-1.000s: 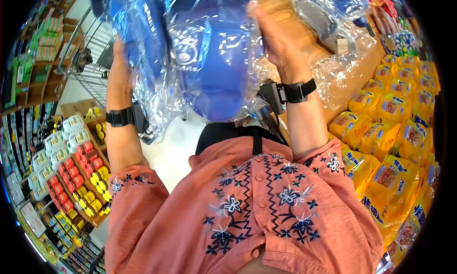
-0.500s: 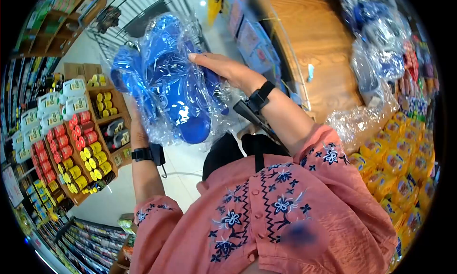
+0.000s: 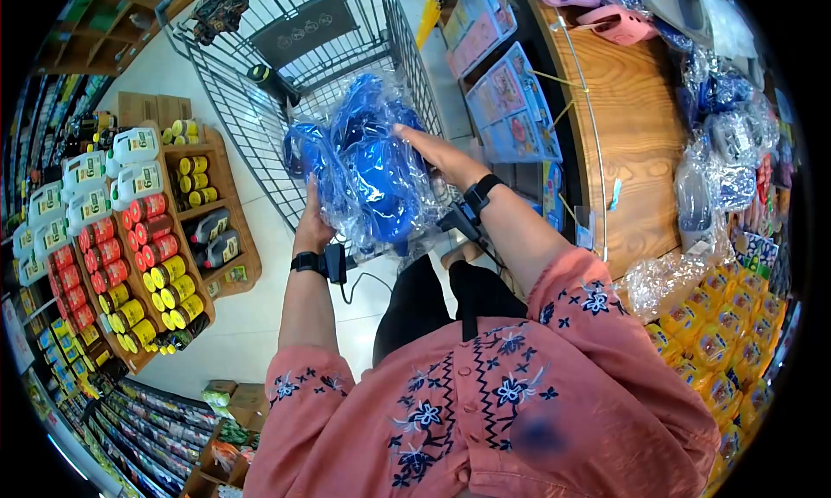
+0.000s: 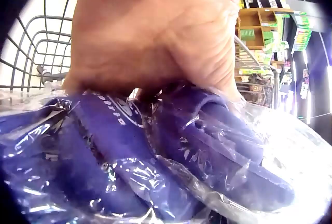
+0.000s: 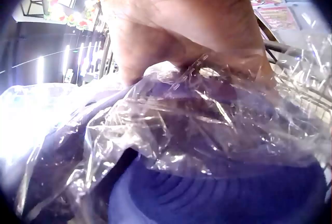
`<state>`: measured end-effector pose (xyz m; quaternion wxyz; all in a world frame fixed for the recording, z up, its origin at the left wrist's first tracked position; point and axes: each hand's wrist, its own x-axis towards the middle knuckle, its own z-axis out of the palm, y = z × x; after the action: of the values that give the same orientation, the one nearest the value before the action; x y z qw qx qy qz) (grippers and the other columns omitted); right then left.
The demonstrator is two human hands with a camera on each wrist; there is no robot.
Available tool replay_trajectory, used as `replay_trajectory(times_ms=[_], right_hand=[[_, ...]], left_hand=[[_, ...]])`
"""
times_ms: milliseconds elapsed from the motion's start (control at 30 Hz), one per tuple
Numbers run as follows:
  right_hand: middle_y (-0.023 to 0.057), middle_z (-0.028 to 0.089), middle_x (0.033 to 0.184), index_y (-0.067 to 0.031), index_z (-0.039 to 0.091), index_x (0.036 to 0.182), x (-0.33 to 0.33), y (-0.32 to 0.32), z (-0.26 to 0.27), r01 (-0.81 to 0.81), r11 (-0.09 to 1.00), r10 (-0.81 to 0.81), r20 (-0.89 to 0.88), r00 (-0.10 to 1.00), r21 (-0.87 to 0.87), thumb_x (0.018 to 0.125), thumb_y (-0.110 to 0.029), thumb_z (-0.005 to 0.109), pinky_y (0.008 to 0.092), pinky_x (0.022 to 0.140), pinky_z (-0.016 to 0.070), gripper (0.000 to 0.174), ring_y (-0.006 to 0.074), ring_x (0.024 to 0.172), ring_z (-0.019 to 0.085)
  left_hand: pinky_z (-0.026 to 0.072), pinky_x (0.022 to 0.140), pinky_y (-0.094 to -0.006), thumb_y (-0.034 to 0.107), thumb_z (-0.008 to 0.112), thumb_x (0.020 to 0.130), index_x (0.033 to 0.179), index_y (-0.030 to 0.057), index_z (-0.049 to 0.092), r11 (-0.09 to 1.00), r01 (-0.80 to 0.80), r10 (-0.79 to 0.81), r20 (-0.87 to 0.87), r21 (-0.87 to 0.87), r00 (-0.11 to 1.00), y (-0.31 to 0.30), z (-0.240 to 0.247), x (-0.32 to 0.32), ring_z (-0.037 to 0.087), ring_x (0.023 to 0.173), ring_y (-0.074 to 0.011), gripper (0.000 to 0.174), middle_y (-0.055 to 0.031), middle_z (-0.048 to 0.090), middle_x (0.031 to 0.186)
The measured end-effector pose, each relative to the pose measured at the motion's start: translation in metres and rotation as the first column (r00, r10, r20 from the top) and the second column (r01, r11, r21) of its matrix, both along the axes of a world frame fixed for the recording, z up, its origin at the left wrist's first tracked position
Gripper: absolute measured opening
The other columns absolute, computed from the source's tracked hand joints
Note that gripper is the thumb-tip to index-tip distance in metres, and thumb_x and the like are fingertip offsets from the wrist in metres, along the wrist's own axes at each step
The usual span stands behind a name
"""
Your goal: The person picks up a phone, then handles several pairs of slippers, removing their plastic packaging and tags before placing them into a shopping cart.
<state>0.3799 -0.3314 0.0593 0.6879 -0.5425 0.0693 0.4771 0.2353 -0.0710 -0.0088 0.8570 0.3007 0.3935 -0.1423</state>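
Several blue slippers (image 3: pixel 381 190) in crinkled clear plastic bags are gathered between my two hands, over the near end of a metal shopping cart (image 3: pixel 407 48). My left hand (image 3: pixel 317 221) grips the bundle from its left side. On the other side my right hand (image 3: pixel 443 158) holds it, the thumb lying on top of the plastic. The left wrist view shows the palm against the wrapped slippers (image 4: pixel 114 161), one with a white logo. In the right wrist view, a ribbed blue slipper (image 5: pixel 223 193) shows below the hand, whose fingertips are partly hidden by plastic.
A dark bottle-shaped item (image 3: pixel 270 82) lies in the cart. To the right stands a wooden table (image 3: pixel 636 134) with bagged footwear (image 3: pixel 736 151) and pink clogs (image 3: pixel 619 23). Yellow packs (image 3: pixel 718 333) fill the lower right. Shelves of jars and jugs (image 3: pixel 134 164) stand left.
The slippers have gone from close in front of me, beside the table, down and over the cart. Both hands have kept hold of them while the view swung towards the cart.
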Motion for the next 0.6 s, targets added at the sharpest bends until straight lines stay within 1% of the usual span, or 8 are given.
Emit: replay_trajectory(times_ms=[200, 300, 333, 433, 467, 500, 567, 600], right_hand=[[0.0174, 0.061, 0.129, 0.0061, 0.047, 0.139, 0.003, -0.002, -0.047, 0.002, 0.983, -0.004, -0.01, 1.0, -0.186, 0.093, -0.06, 0.055, 0.0325, 0.101, 0.0441, 0.081, 0.0246, 0.115, 0.06], [0.0229, 0.057, 0.134, 0.0079, 0.04, 0.143, -0.004, 0.003, -0.051, 0.034, 0.912, 0.015, 0.115, 0.993, -0.409, 0.089, -0.065, 0.057, 0.0365, 0.103, 0.0426, 0.092, 0.0327, 0.12, 0.058], [0.028, 0.053, 0.137, 0.0083, 0.037, 0.145, -0.005, 0.002, -0.051, 0.031, 0.89, 0.051, 0.166, 0.985, -0.454, 0.084, -0.066, 0.061, 0.0401, 0.107, 0.0407, 0.099, 0.0387, 0.127, 0.054], [0.0333, 0.05, 0.139, 0.0075, 0.033, 0.147, -0.018, 0.004, -0.053, 0.03, 0.824, 0.183, 0.316, 0.931, -0.566, 0.082, -0.065, 0.064, 0.0422, 0.109, 0.0393, 0.102, 0.0428, 0.13, 0.051], [0.036, 0.049, 0.138, 0.0061, 0.032, 0.148, -0.022, 0.005, -0.053, 0.053, 0.797, 0.195, 0.339, 0.92, -0.601, 0.08, -0.064, 0.067, 0.0437, 0.109, 0.0394, 0.104, 0.0456, 0.129, 0.05], [0.0362, 0.048, 0.137, 0.0058, 0.032, 0.148, -0.025, 0.005, -0.054, 0.063, 0.785, 0.196, 0.344, 0.918, -0.616, 0.08, -0.064, 0.067, 0.0439, 0.108, 0.0398, 0.104, 0.0457, 0.129, 0.05], [0.0367, 0.048, 0.137, 0.005, 0.031, 0.148, -0.028, 0.005, -0.056, 0.085, 0.759, 0.2, 0.355, 0.913, -0.646, 0.08, -0.063, 0.068, 0.0442, 0.108, 0.0405, 0.103, 0.0461, 0.128, 0.05], [0.0365, 0.048, 0.137, 0.0048, 0.032, 0.148, -0.03, 0.004, -0.056, 0.093, 0.757, 0.199, 0.365, 0.909, -0.647, 0.081, -0.062, 0.068, 0.0448, 0.108, 0.0407, 0.101, 0.0469, 0.128, 0.05]], left_hand=[[0.0403, 0.107, -0.0547, 0.072, 0.047, 0.093, 0.149, 0.0072, 0.041, 0.964, 0.266, -0.265, -0.057, 0.006, 0.962, 0.014, -0.028, 0.022, 0.052, 0.13, -0.0335, 0.086, -0.0125, 0.049, 0.149], [0.0435, 0.102, -0.0563, 0.072, 0.048, 0.092, 0.152, 0.0078, 0.037, 0.875, 0.477, -0.467, -0.122, 0.077, 0.876, 0.041, -0.052, 0.023, 0.053, 0.128, -0.032, 0.088, -0.0156, 0.05, 0.146], [0.0475, 0.099, -0.0521, 0.062, 0.055, 0.095, 0.152, 0.005, 0.035, 0.853, 0.496, -0.462, -0.211, 0.161, 0.862, 0.046, -0.048, 0.024, 0.055, 0.124, -0.0302, 0.083, -0.0183, 0.055, 0.138], [0.0503, 0.095, -0.0458, 0.044, 0.062, 0.097, 0.152, 0.0027, 0.032, 0.509, 0.662, -0.522, -0.415, 0.55, 0.746, 0.04, -0.006, 0.035, 0.059, 0.118, -0.0278, 0.075, -0.0175, 0.061, 0.128], [0.0508, 0.096, -0.0412, 0.028, 0.065, 0.093, 0.149, 0.0012, 0.037, 0.358, 0.655, -0.505, -0.452, 0.665, 0.735, 0.03, 0.016, 0.042, 0.062, 0.114, -0.032, 0.067, -0.0202, 0.063, 0.125], [0.0504, 0.096, -0.0408, 0.025, 0.065, 0.092, 0.148, 0.0022, 0.039, 0.165, 0.582, -0.593, -0.392, 0.796, 0.703, 0.039, -0.004, 0.039, 0.062, 0.114, -0.0338, 0.065, -0.0217, 0.063, 0.125], [0.0497, 0.098, -0.0399, 0.02, 0.065, 0.09, 0.145, 0.0041, 0.044, -0.187, 0.282, -0.756, -0.321, 0.941, 0.57, 0.063, -0.062, 0.029, 0.063, 0.114, -0.0374, 0.061, -0.0247, 0.063, 0.126], [0.0476, 0.101, -0.0416, 0.012, 0.059, 0.09, 0.142, 0.0059, 0.049, -0.046, 0.475, -0.722, -0.358, 0.879, 0.592, 0.047, -0.051, 0.032, 0.059, 0.119, -0.0415, 0.054, -0.0287, 0.059, 0.13]])
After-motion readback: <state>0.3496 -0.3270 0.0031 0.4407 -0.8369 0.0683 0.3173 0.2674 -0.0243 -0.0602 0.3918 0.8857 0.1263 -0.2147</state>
